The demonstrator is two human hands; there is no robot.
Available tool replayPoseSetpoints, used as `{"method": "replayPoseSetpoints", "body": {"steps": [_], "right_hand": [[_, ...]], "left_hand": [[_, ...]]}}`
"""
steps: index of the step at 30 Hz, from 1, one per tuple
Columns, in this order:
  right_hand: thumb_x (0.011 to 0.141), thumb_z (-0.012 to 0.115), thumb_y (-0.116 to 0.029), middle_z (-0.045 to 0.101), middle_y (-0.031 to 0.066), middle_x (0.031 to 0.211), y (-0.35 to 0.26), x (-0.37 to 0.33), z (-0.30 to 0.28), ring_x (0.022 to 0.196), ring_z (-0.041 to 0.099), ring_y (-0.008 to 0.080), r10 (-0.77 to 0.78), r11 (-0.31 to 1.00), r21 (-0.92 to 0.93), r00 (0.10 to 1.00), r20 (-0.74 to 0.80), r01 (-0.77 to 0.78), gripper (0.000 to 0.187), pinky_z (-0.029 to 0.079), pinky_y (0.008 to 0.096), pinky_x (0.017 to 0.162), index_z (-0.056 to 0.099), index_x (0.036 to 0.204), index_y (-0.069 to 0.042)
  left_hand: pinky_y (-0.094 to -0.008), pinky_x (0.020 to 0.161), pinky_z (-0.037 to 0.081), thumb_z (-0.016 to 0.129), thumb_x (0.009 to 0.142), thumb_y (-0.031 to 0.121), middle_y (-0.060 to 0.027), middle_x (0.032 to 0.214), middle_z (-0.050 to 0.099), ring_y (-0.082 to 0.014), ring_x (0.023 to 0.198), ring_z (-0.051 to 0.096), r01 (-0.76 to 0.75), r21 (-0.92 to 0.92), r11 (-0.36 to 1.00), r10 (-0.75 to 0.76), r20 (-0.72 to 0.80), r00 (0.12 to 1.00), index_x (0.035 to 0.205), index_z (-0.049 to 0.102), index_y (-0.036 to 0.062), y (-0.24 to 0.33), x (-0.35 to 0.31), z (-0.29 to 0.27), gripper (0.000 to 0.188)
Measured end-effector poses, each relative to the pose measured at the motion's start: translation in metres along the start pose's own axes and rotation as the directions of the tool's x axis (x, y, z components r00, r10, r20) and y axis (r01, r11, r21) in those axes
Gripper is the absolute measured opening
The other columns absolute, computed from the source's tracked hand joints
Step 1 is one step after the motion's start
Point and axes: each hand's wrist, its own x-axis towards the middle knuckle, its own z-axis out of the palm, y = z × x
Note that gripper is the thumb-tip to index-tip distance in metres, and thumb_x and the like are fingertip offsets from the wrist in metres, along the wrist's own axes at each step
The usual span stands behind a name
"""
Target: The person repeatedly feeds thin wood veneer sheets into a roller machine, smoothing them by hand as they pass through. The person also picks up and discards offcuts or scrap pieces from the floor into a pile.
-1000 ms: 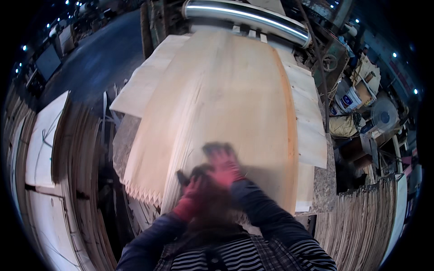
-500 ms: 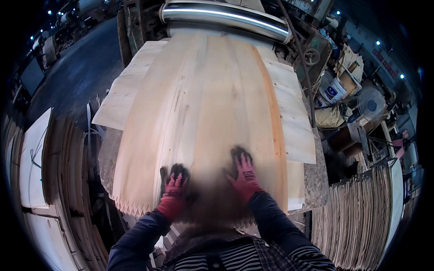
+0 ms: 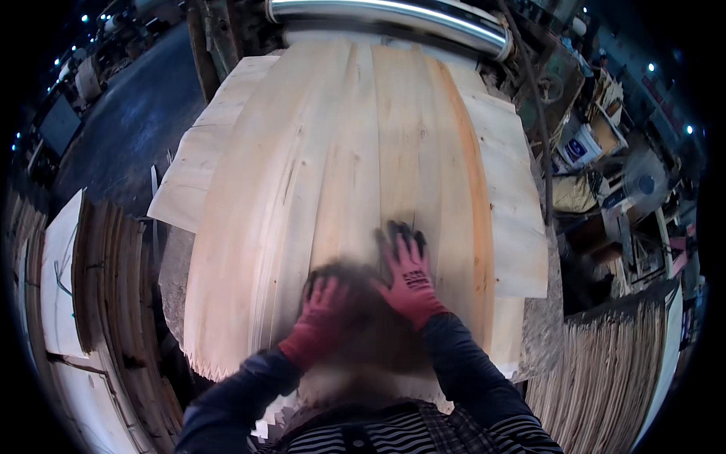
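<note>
Both my hands wear pink work gloves with dark fingertips. My right hand [image 3: 412,278] lies flat with its fingers spread on a wide sheet of pale wood veneer [image 3: 242,212], right of its middle. Nearer to me and to the left, my left hand [image 3: 321,314] rests on the same veneer, fingers stretched out, somewhat blurred by motion. Neither hand grips anything. The veneer has lengthwise seams, an orange-brown streak on its right side and a jagged near edge. Paler veneer sheets [image 3: 514,181] stick out beneath it on both sides.
A shiny metal roller [image 3: 393,19] spans the far end of the veneer. Stacks of veneer stand on edge at the left [image 3: 113,280] and right [image 3: 605,371]. Beyond the right side are a white bucket [image 3: 581,147] and a fan [image 3: 644,181].
My left hand has slid right, closer to my right hand. My right hand stays flat, slightly farther forward in the picture. Lengthwise seams in the veneer show more clearly, and the view has shifted a little.
</note>
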Motion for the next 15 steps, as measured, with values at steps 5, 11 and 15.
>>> {"method": "replayPoseSetpoints", "body": {"steps": [5, 11, 15], "right_hand": [[0.078, 0.054, -0.047, 0.029, 0.0172, 0.138, -0.002, -0.005, 0.01, 0.127, 0.026, 0.034, 0.008, 1.0, -0.012, 0.993, 0.115, -0.006, 0.067, 0.014, 0.0497, 0.105, 0.038, 0.13, -0.007], [0.08, 0.05, -0.049, 0.031, 0.0152, 0.137, -0.007, -0.032, -0.007, 0.127, 0.027, 0.0312, 0.034, 0.99, -0.137, 0.999, -0.002, -0.034, 0.065, 0.014, 0.0529, 0.104, 0.038, 0.13, -0.009], [0.08, 0.05, -0.047, 0.035, 0.0125, 0.134, -0.034, -0.009, 0.019, 0.124, 0.031, 0.0288, -0.248, 0.964, -0.106, 0.969, -0.011, 0.245, 0.06, 0.012, 0.0529, 0.105, 0.043, 0.127, -0.01]], "left_hand": [[-0.0514, 0.105, 0.01, 0.045, 0.082, 0.054, -0.0259, 0.136, 0.027, -0.0425, 0.127, 0.022, 0.104, -0.067, 0.992, -0.111, -0.103, 0.988, 0.132, 0.032, 0.0005, -0.004, -0.01, 0.041, 0.074], [-0.0516, 0.105, 0.013, 0.048, 0.082, 0.043, -0.0238, 0.133, 0.033, -0.0404, 0.125, 0.026, 0.126, 0.079, 0.989, -0.106, -0.215, 0.971, 0.127, 0.039, 0.0003, -0.018, -0.024, 0.042, 0.062], [-0.0528, 0.104, 0.014, 0.047, 0.082, 0.038, -0.0204, 0.135, 0.032, -0.0361, 0.126, 0.026, 0.114, 0.14, 0.984, -0.073, -0.27, 0.96, 0.128, 0.038, 0.0035, -0.034, -0.001, 0.048, 0.058]]}}
